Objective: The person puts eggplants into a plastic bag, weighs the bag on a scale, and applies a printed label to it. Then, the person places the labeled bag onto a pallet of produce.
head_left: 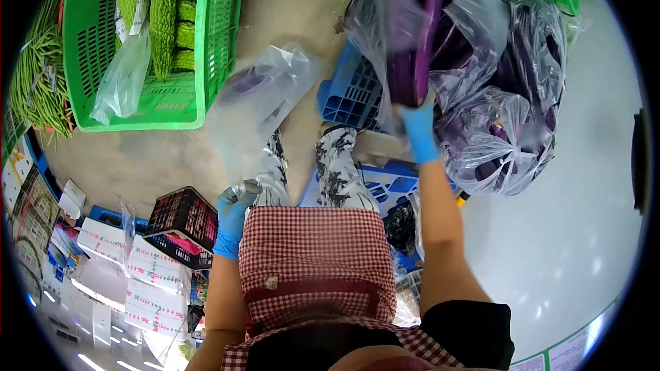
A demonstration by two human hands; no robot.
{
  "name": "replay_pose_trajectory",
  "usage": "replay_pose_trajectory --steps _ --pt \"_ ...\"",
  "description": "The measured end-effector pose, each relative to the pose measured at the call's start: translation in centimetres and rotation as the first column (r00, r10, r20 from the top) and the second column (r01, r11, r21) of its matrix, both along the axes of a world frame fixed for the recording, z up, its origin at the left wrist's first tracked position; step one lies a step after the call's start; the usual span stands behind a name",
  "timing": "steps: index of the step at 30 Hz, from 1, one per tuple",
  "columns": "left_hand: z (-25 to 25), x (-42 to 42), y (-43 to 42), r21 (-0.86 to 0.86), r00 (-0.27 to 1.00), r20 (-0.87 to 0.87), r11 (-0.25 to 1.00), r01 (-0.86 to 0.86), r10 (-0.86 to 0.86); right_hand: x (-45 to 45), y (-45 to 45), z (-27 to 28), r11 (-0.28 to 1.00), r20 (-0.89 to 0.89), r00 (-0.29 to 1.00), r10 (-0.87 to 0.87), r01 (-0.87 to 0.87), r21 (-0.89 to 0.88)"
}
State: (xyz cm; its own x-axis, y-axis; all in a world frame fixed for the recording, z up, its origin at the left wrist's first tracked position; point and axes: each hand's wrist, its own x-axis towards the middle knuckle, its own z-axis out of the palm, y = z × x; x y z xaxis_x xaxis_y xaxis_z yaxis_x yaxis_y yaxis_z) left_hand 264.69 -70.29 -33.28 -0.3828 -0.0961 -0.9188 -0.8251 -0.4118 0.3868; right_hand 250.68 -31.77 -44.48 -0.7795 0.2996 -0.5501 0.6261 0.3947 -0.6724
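Blue gloves cover both of my hands. My left hand [232, 223], low in front of my left leg, is closed on the gathered end of a clear plastic bag [237, 127]. Something dark purple shows blurrily through the bag's far end. Reaching forward on the right, my right hand [419, 130] grips long purple eggplants [412, 48] by their near ends; I cannot tell exactly how many. Around them lies a large open clear bag [474, 7] with more eggplants inside. Beside it sits a knotted bag of eggplants [498, 141].
A green crate [137, 124] of bitter melons stands at upper left, with long beans [38, 82] beyond it. A blue crate [350, 89] sits under the eggplant bags. Black crate [182, 216] and white boxes [155, 282] are at lower left.
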Motion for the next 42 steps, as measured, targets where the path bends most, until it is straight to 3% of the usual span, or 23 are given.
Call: replay_pose_trajectory --steps 1,2,3,6,9,11,12,13,15,16,18,22,24,27,28,30,31,34,36,38,40,41,42 --pt "-0.2 0.3 -0.2 -0.005 1.0 -0.002 1.0 0.03 -0.03 -2.7 -0.5 -0.2 0.99 0.027 0.999 0.022 -0.026 0.139" --pt "-0.5 0.9 -0.3 -0.007 0.998 -0.002 0.998 0.056 -0.056 -4.2 0.7 -1.9 0.996 -0.02 1.0 0.016 -0.015 0.088" --pt "-0.7 1.5 -0.2 -0.006 0.997 0.002 0.997 0.081 -0.08 -5.0 2.9 -4.3 0.956 0.074 0.987 0.144 -0.158 0.246" --pt "-1.0 2.1 0.2 -0.003 0.996 0.004 0.996 0.088 -0.088 -6.5 5.7 -7.7 0.898 -0.105 0.942 0.317 -0.263 0.353" --pt "-1.1 2.7 0.5 0.103 0.996 0.055 0.992 0.069 -0.075 -6.6 5.1 -7.3 0.99 -0.152 0.988 0.032 -0.052 -0.133" --pt "-1.2 1.7 1.0 0.285 0.992 -0.006 0.95 0.126 -0.13 -7.2 2.4 -3.2 0.925 0.001 0.993 -0.121 0.113 -0.363" --pt "-1.0 0.0 1.6 0.375 0.983 0.045 0.915 0.148 -0.177 -7.2 0.3 -1.0 0.865 0.088 0.98 -0.181 0.201 -0.461" --pt "-1.0 -2.1 2.6 0.457 0.97 0.089 0.875 0.16 -0.224 -6.9 -1.8 0.5 0.853 0.134 0.956 -0.261 0.293 -0.431" --pt "-3.0 -5.9 6.7 0.429 0.902 -0.166 0.794 0.431 -0.4 -6.7 -6.8 2.6 0.792 0.14 0.913 -0.384 0.403 -0.458" --pt "-4.2 -7.3 10.4 0.304 0.914 -0.265 0.873 0.382 -0.308 -5.5 -6.9 -0.3 0.757 0.105 0.932 -0.348 0.346 -0.554" --pt "-5.9 -10.3 15.5 0.171 0.91 -0.317 0.927 0.333 -0.268 -5.2 -11.5 2.3 0.771 0.08 0.926 -0.369 0.353 -0.529" --pt "-9.4 -10.6 16.9 0.11 0.937 -0.158 0.937 0.33 -0.311 -3.5 -11.8 -2.2 0.792 0.081 0.946 -0.315 0.309 -0.526" --pt "-10.0 -9.7 17.0 0.178 0.97 -0.091 0.955 0.238 -0.225 -3.8 -12.1 -0.4 0.811 0.027 0.948 -0.318 0.286 -0.51" --pt "-10.2 -9.0 17.4 0.21 0.992 -0.083 0.972 0.107 -0.091 -3.3 -12.8 -1.8 0.833 0.095 0.893 -0.44 0.446 -0.326" --pt "-10.0 -9.3 17.5 0.214 0.994 -0.102 0.975 0.066 -0.045 -3.9 -12.6 -1.6 0.807 0.112 0.889 -0.443 0.45 -0.382" --pt "-9.7 -9.2 15.7 0.269 0.974 -0.146 0.94 0.21 -0.176 -4.5 -12.0 -1.0 0.745 0.169 0.884 -0.437 0.461 -0.482" --pt "-9.3 -9.3 14.3 0.29 0.957 -0.17 0.916 0.277 -0.236 -5.1 -10.9 -1.1 0.797 0.143 0.942 -0.303 0.333 -0.504" --pt "-8.0 -9.2 10.6 0.341 0.933 -0.232 0.876 0.342 -0.274 -6.8 -6.7 -1.4 0.871 -0.066 0.953 -0.295 0.24 -0.428" --pt "-8.8 -8.6 10.3 0.201 0.853 -0.202 0.832 0.516 -0.48 -8.2 -1.6 0.5 0.801 0.307 0.865 -0.396 0.49 -0.346" --pt "-9.5 -7.7 11.5 0.092 0.807 -0.14 0.804 0.587 -0.574 -8.2 0.8 6.5 0.715 0.353 0.846 -0.4 0.528 -0.458" --pt "-9.4 -7.3 12.7 0.18 0.887 -0.157 0.871 0.458 -0.434 -6.5 1.9 12.4 0.619 0.301 0.785 -0.541 0.614 -0.49" --pt "-9.6 -7.0 13.0 0.197 0.899 -0.167 0.88 0.432 -0.404 -4.5 2.4 15.3 0.654 0.246 0.823 -0.512 0.559 -0.51" --pt "-9.5 -6.9 13.1 0.209 0.912 -0.176 0.891 0.403 -0.372 -1.3 6.7 16.4 0.655 0.338 0.857 -0.388 0.515 -0.553"
